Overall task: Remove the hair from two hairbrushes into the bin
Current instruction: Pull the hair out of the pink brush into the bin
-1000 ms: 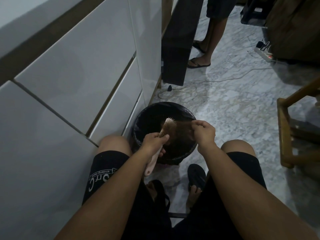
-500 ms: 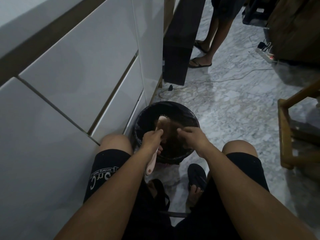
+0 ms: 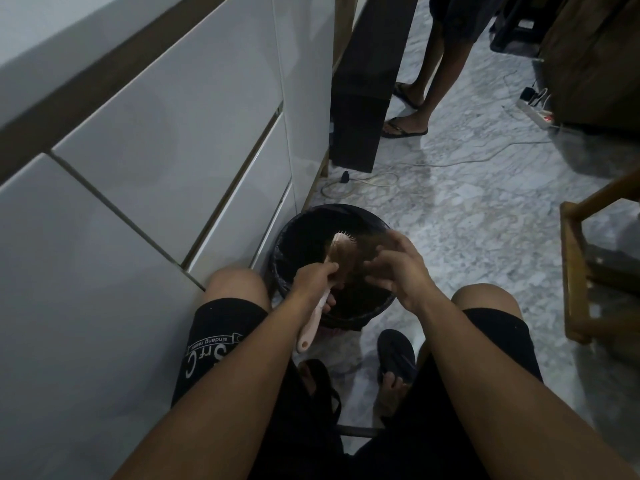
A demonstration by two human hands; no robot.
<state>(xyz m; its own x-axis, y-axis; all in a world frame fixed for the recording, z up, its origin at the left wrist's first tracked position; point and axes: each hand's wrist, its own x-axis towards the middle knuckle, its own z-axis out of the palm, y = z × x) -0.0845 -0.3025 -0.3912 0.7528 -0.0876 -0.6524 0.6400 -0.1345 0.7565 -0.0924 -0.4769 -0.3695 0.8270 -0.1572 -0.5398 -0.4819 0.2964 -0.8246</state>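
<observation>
A: Pink plastic, that handle. The left hand is curled round the hairbrush at the neck, so the head tilts up over the bin and the handle's tail sticks out toward the near side, past the rim.

B: And the right hand?

A: It sits just right of the brush head, fingers bent and half spread. A brownish tuft of hair runs between the bristles and those fingers, but it is blurred, so I cannot tell whether they pinch it or only brush against it.

B: What might go wrong?

A: Both hands hover over the black-lined opening, which is good. But the right hand is close to the bin's right edge; if it pulls further right, I judge loose strands could drift onto the marble floor instead of dropping in. Fine hair also clings to fingers, so a shake may scatter it.

B: Anything else?

A: The grip is high on the brush. A hard tug on a matted clump could twist the head or flick the brush into the bin. I see only one brush here; the second is not in view.
</observation>
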